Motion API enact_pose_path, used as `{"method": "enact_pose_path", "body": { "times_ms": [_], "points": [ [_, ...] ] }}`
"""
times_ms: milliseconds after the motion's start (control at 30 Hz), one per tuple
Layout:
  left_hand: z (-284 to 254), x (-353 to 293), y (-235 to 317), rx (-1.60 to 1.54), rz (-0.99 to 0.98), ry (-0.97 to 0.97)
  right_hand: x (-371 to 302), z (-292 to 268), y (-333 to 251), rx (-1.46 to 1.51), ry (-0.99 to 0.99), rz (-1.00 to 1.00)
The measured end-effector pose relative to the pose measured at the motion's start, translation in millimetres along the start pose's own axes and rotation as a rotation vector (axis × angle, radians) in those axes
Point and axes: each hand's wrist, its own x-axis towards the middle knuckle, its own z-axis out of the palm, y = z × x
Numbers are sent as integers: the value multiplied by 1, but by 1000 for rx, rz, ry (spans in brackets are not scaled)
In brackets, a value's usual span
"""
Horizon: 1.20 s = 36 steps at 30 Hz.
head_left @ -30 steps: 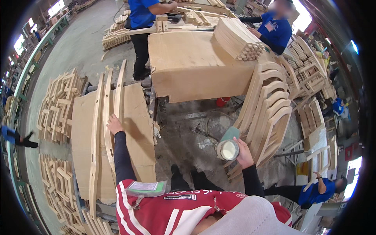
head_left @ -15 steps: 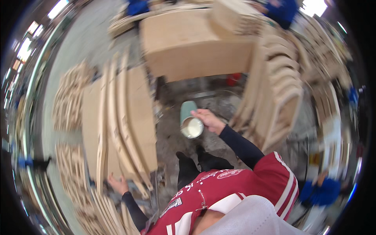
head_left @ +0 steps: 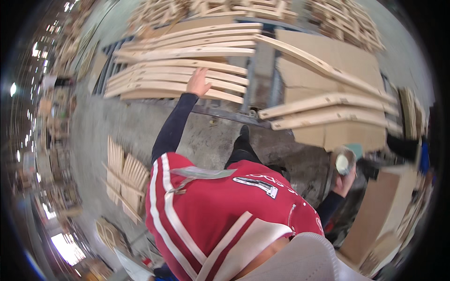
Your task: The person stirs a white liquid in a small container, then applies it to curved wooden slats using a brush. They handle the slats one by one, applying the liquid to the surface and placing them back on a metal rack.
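Note:
My left hand [head_left: 199, 84] reaches out and lies on curved wooden slats [head_left: 164, 75], its fingers stretched over them. The slats lie side by side in a row across a metal rack [head_left: 220, 112]. On the right, my right hand [head_left: 346, 181] is closed around a pale green cup [head_left: 354, 150] with something white inside. The cup's open mouth faces up toward me. Beyond it, more bent wooden slats [head_left: 333, 114] rest on a brown cardboard sheet [head_left: 318, 136].
Fan-like stacks of wooden parts [head_left: 124, 173] stand on the grey floor [head_left: 187, 140] at left. A wooden panel [head_left: 375, 210] is at lower right. Piles of wooden frames [head_left: 347, 18] fill the far side.
My body and view have turned left toward the rack of slats. The cup, still in my right hand, is now off to the right. My left hand has moved onto the slats.

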Motion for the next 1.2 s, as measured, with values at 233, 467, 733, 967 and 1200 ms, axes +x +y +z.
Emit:
{"method": "enact_pose_path", "body": {
  "times_ms": [233,467,733,967,1200],
  "points": [
    [15,99,-188,443,-299,183,37,44,-7,-63,243,80],
    [16,166,-283,726,-358,-74,40,49,-28,-138,400,151],
    [-14,148,-297,593,-91,-185,79,4,-20,-68,171,119],
    [-48,173,-160,378,229,-99,65,11,-14,-60,426,105],
    [-25,246,52,88,395,-129,92,-21,-14,65,238,130]
  ]
}}
